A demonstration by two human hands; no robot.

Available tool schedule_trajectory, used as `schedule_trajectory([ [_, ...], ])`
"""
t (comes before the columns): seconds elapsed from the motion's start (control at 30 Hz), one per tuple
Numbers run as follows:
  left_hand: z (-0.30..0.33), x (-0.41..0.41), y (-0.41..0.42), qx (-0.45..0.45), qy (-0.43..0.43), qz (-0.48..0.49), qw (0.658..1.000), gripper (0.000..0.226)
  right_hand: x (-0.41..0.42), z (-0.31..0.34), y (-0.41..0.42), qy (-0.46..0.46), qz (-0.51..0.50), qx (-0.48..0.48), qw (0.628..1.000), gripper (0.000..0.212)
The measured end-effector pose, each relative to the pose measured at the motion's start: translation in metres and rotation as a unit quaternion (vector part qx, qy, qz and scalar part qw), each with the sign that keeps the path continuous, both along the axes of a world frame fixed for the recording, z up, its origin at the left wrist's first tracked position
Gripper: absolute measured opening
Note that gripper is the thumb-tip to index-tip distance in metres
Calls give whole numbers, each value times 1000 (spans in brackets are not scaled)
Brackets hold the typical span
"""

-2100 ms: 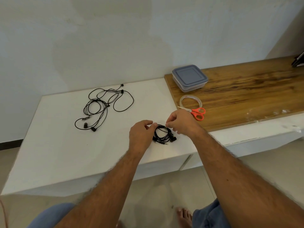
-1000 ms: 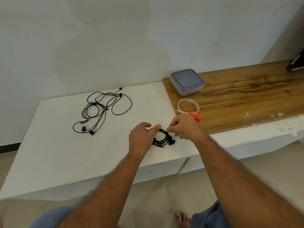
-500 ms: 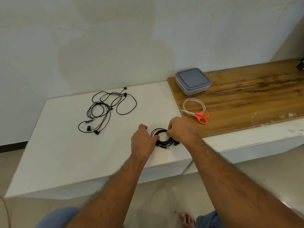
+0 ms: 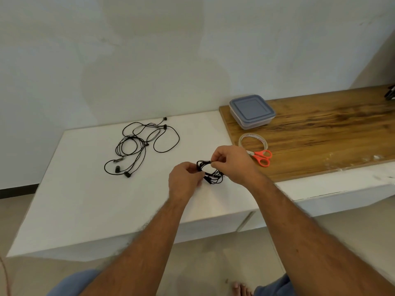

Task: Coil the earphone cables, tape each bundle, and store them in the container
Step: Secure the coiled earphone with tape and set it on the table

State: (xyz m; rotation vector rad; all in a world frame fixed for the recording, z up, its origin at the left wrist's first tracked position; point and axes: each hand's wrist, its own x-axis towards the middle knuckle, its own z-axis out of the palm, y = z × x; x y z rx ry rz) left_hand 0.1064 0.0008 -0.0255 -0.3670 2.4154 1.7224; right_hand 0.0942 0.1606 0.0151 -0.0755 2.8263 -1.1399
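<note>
A small coil of black earphone cable (image 4: 210, 175) hangs just above the white table (image 4: 85, 201) between my hands. My left hand (image 4: 184, 181) pinches its left side. My right hand (image 4: 233, 165) pinches its top right with curled fingers. A second black earphone cable (image 4: 141, 146) lies loose and tangled on the table at the back left. A roll of clear tape (image 4: 252, 140) and orange-handled scissors (image 4: 261, 157) lie on the wooden board (image 4: 331, 133) to the right. The clear container (image 4: 251, 111) with a blue-grey lid stands shut behind them.
The wall runs close behind the table. A dark object (image 4: 390, 95) pokes in at the far right edge of the wooden board. My knees and a bare foot (image 4: 241, 289) show below the table's front edge.
Both hands have lifted the coil slightly off the table and shifted their pinch on it. The camera view drifted a little.
</note>
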Motion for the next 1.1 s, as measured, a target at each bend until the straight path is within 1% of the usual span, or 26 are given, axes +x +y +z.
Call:
schedule_trajectory([
  [0.07, 2, -3, 0, 23, 31, 21, 999, 11, 1, 5, 0, 45, 26, 41, 998, 5],
  [0.17, -2, -5, -1, -3, 92, 21, 996, 13, 3, 10, 0, 70, 61, 115, 989, 6],
  [0.2, -5, -4, -2, -28, 113, 8, 993, 14, 4, 10, -1, 63, 75, 136, 986, 6],
  [0.27, -15, 0, -5, -110, 156, -33, 981, 14, 7, 10, -1, 25, 103, 168, 980, 7],
  [0.37, -25, 7, -11, -251, 187, -83, 946, 15, 11, 9, -3, -43, 146, 201, 968, 9],
  [0.43, -29, 10, -14, -299, 199, -111, 927, 12, 14, 7, -4, -77, 163, 205, 962, 14],
  [0.47, -30, 11, -16, -301, 193, -123, 926, 11, 16, 5, -5, -85, 168, 207, 960, 16],
  [0.57, -26, 11, -19, -274, 143, -148, 940, 13, 20, -1, -9, -93, 177, 223, 954, 14],
  [0.73, -15, 7, -29, -234, 74, -164, 955, 29, 23, -10, -18, -99, 182, 256, 944, 13],
  [0.87, -11, 8, -32, -238, 63, -158, 956, 26, 25, -11, -25, -96, 195, 277, 936, 16],
  [0.93, -10, 10, -32, -244, 67, -150, 956, 25, 24, -9, -25, -95, 189, 263, 941, 17],
  [1.0, -10, 11, -32, -247, 67, -141, 956, 26, 23, -5, -21, -88, 171, 227, 955, 17],
  [1.1, -7, 12, -31, -249, 73, -124, 958, 25, 22, 7, -3, -69, 118, 168, 976, 17],
])
